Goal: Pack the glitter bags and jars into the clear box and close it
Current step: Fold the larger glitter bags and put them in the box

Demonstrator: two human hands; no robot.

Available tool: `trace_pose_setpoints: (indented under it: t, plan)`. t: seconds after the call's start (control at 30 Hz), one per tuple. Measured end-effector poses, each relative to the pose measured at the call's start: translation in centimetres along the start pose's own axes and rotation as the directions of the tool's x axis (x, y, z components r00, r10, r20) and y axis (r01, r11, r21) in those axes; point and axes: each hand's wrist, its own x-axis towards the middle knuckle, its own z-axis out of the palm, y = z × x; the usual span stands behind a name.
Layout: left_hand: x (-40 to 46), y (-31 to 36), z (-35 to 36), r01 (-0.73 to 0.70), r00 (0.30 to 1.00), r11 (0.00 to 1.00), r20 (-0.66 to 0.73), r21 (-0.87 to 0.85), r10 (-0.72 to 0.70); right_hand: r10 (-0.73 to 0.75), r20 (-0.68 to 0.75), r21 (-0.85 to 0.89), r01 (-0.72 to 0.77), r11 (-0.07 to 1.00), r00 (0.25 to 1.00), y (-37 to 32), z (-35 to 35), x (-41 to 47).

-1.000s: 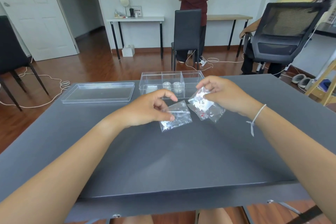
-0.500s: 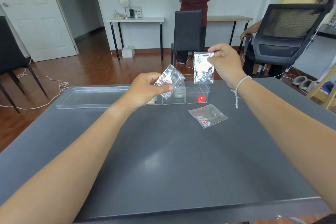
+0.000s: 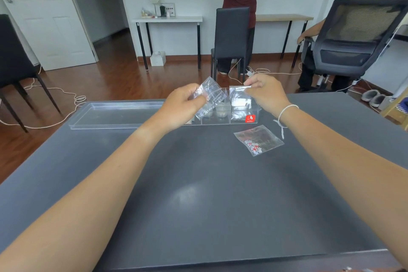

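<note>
My left hand (image 3: 182,108) pinches a clear glitter bag (image 3: 209,97) tilted over the middle of the clear box (image 3: 242,120). My right hand (image 3: 266,93) holds a second clear bag (image 3: 239,101) by its top edge; it hangs upright over the box's right compartment, which carries a red sticker. A small jar (image 3: 221,111) stands in the middle compartment. A third bag (image 3: 258,140) with red and white glitter lies flat on the grey table, just in front of the box's right end.
The box's clear lid (image 3: 114,115) lies on the table (image 3: 198,194) left of the box. Beyond the table stand a black chair (image 3: 230,35) and a mesh office chair (image 3: 353,37), with two people behind. Cables run across the wooden floor.
Both hands lifted their bags off the table and carried them to the box. Since half a second ago, the right hand's bag has come lower, down over the right compartment.
</note>
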Motion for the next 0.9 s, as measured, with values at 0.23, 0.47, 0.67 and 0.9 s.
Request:
trace_pose_setpoints:
  t: [0.23, 0.47, 0.67, 0.9]
  plan:
    - [0.1, 0.6, 0.1, -0.038, 0.999, 0.997, 0.017, 0.068, 0.037, -0.089, -0.006, -0.085, 0.088, 0.992, 0.996, 0.6, -1.3, -1.9]
    - [0.3, 1.1, 0.2, -0.058, 0.998, 0.996, 0.043, 0.069, 0.055, -0.038, 0.004, -0.143, 0.039, 0.989, 0.999, 2.4, -2.9, -5.8]
    - [1.0, 2.0, 0.8, -0.052, 0.997, 0.997, 0.059, 0.048, 0.049, 0.127, 0.185, -0.257, -0.077, 0.963, 0.975, 2.7, -3.1, -7.4]
    - [2.5, 2.6, 1.4, -0.044, 0.993, 0.987, 0.116, 0.155, 0.026, 0.188, 0.292, -0.48, -0.026, 0.877, 0.938, 2.0, -2.8, -7.7]
